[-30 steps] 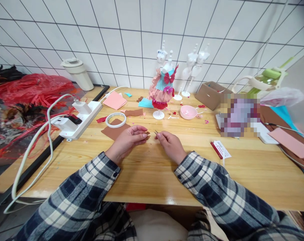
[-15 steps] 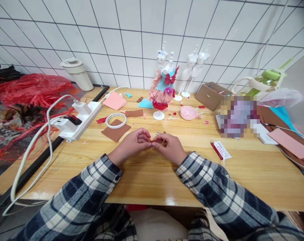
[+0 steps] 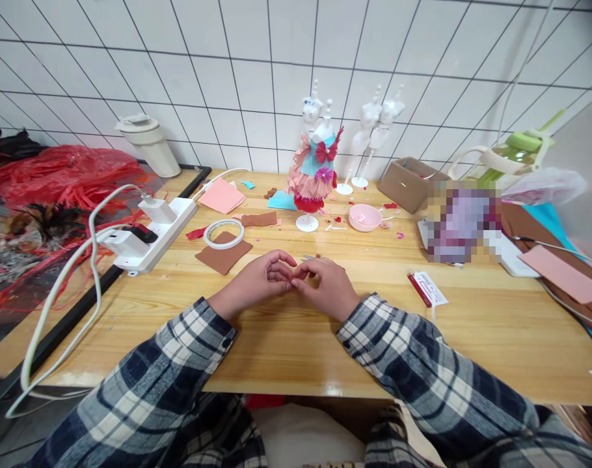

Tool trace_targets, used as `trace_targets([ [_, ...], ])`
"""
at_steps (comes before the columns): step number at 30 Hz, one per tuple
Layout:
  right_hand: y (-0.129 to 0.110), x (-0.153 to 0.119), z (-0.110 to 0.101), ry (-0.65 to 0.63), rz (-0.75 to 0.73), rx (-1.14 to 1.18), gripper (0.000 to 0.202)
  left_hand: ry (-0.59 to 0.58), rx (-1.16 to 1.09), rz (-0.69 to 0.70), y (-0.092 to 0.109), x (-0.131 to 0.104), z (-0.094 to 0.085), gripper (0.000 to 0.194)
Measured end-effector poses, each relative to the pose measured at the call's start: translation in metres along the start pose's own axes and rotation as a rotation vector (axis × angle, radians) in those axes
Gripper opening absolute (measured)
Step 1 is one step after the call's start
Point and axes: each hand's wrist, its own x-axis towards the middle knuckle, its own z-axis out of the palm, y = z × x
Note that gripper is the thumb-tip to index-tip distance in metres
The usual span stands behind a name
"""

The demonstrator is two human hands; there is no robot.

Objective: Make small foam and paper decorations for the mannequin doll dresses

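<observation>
My left hand [image 3: 264,279] and my right hand [image 3: 324,283] meet fingertip to fingertip above the wooden table [image 3: 286,351]. Both are pinched closed, and whatever they hold is too small and hidden to name. Just behind my right fingers lies a pointed metal tip [image 3: 308,258], mostly covered. Left of my hands a white tape roll [image 3: 224,244] overlaps a brown paper square [image 3: 232,255]. Beyond them a small dress form [image 3: 322,166] wears a blue, pink and red paper dress with bows. A pink bowl [image 3: 365,218] stands to its right.
On the left are a power strip [image 3: 164,242] with looping cables, a white cup [image 3: 152,146] and red plastic [image 3: 64,172]. At the right stand a cardboard box [image 3: 410,185] and a green-lidded jug [image 3: 520,146]. A red-and-white tag [image 3: 427,289] lies right of my hands.
The view has shifted slightly. My fingertips have changed their pinch a little, with the right fingers now closer against the left ones.
</observation>
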Motion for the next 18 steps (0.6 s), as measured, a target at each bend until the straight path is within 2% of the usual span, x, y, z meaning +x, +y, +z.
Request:
trace_targets([
  [3,0.0047,0.0008,0.0044,-0.026,0.180,0.156,0.013,0.015,0.023,0.017,0.0013,-0.0003,0.0028,0.039],
  [5,0.0086,0.0022,0.0058,-0.019,0.245,0.269,0.019,0.035,0.036,0.027,0.0025,-0.0005,0.0032,0.039],
  [8,0.0105,0.0031,0.0057,0.007,0.244,0.331,0.026,0.049,0.049,0.023,0.0032,-0.0006,0.0021,0.041],
  [12,0.0062,0.0021,0.0057,-0.008,0.207,0.275,0.018,0.045,0.035,0.017,0.0029,-0.0005,0.0008,0.043],
  [15,0.0048,0.0027,0.0062,0.002,0.265,0.316,0.014,0.045,0.003,0.001,0.0032,-0.0008,-0.0001,0.046],
  [18,0.0063,0.0044,0.0062,0.032,0.320,0.426,0.017,0.106,-0.015,0.006,0.0033,-0.0006,-0.0011,0.051],
])
